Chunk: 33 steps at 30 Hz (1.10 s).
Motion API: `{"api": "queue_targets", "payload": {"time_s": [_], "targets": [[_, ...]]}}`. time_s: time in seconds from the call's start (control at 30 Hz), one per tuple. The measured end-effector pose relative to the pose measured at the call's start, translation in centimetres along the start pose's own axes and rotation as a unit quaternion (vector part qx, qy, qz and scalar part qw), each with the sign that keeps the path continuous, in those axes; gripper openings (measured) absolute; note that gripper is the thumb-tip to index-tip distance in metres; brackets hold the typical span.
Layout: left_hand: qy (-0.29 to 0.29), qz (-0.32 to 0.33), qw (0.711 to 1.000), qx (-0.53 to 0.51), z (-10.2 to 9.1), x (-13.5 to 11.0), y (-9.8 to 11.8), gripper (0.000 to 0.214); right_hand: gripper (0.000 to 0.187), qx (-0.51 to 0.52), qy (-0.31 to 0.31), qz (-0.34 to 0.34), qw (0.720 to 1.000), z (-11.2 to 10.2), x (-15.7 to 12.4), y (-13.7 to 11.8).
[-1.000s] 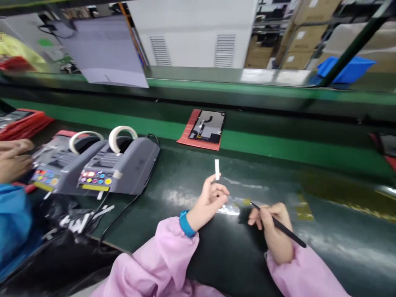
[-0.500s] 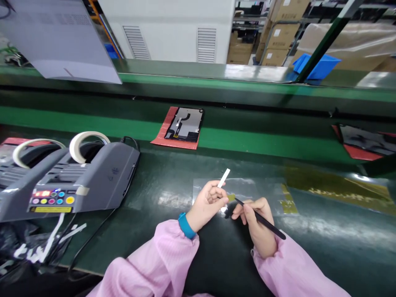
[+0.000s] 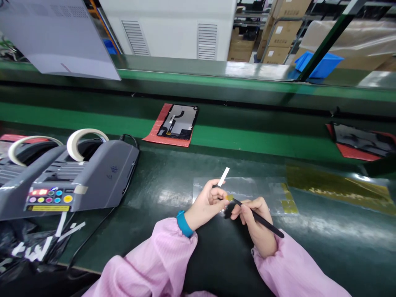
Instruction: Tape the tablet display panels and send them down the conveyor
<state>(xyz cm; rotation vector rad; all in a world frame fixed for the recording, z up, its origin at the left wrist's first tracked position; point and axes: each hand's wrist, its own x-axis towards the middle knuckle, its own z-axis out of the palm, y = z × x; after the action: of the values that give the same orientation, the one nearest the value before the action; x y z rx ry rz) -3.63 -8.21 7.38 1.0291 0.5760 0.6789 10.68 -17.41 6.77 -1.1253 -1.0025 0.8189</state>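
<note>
My left hand (image 3: 210,202) is closed, its fingers curled, with a narrow white strip (image 3: 224,176) sticking up out of them. A small orange-yellow piece (image 3: 229,197) shows at its fingertips; how it joins the strip is hidden. My right hand (image 3: 255,220) grips black tweezers (image 3: 262,220) like a pen, the tips beside that piece. A small dark patch (image 3: 228,210) lies between the hands; I cannot tell whether it is a part or a shadow. Under and behind the hands lies a clear plastic sheet (image 3: 247,187) bearing amber tape pieces (image 3: 288,206).
Grey tape dispensers (image 3: 102,181) with white rolls (image 3: 72,144) stand at left, white scraps (image 3: 34,251) below. Across the bench, a flat panel (image 3: 182,117) on red wrap (image 3: 154,128) rides a green belt (image 3: 247,140); another panel (image 3: 361,138) is at right. Amber film (image 3: 340,187) lies nearer.
Both panels on the green belt have shifted left. The tweezer tips have moved slightly left, close to my left fingertips. Both hands keep their holds.
</note>
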Motion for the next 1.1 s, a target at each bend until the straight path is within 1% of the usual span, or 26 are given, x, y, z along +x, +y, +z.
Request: {"api": "queue_targets", "payload": {"time_s": [0.07,0.23,0.33,0.4,0.47,0.57,0.67,0.77,0.93,1.1], "targets": [[0.003,0.000,1.000,-0.006,-0.1,0.1,0.0,0.056,0.016,-0.002,-0.008,0.003,1.000,0.0,0.0,0.1],[-0.012,-0.004,1.000,-0.013,-0.5,0.2,0.4,0.061,0.019,-0.023,-0.016,0.030,0.999,-0.3,0.0,0.1],[-0.017,-0.013,1.000,-0.002,-1.0,0.2,0.8,0.062,0.020,-0.025,-0.009,0.048,0.999,-0.6,0.2,0.0],[-0.028,-0.020,0.999,0.015,-1.4,0.2,0.9,0.062,0.020,-0.023,-0.007,0.047,0.999,-1.0,0.4,0.0],[-0.044,-0.020,0.998,0.035,-1.7,0.1,1.0,0.063,0.020,-0.017,-0.020,0.050,0.998,-1.4,0.6,0.0],[-0.066,-0.024,0.996,0.059,-2.2,0.1,1.0,0.065,0.021,0.002,-0.057,0.083,0.995,-1.9,0.8,0.1],[-0.077,-0.029,0.994,0.072,-2.4,0.1,1.0,0.067,0.022,0.022,-0.087,0.116,0.989,-2.0,0.9,0.1],[-0.083,-0.029,0.993,0.078,-2.4,0.2,1.0,0.067,0.024,0.032,-0.106,0.136,0.985,-2.0,0.9,0.0],[-0.092,-0.026,0.992,0.086,-2.4,0.2,1.0,0.066,0.028,0.039,-0.108,0.143,0.983,-1.9,0.9,-0.1],[-0.097,-0.024,0.990,0.103,-2.4,0.1,1.3,0.064,0.027,0.039,-0.108,0.134,0.984,-1.9,0.9,-0.2]]}}
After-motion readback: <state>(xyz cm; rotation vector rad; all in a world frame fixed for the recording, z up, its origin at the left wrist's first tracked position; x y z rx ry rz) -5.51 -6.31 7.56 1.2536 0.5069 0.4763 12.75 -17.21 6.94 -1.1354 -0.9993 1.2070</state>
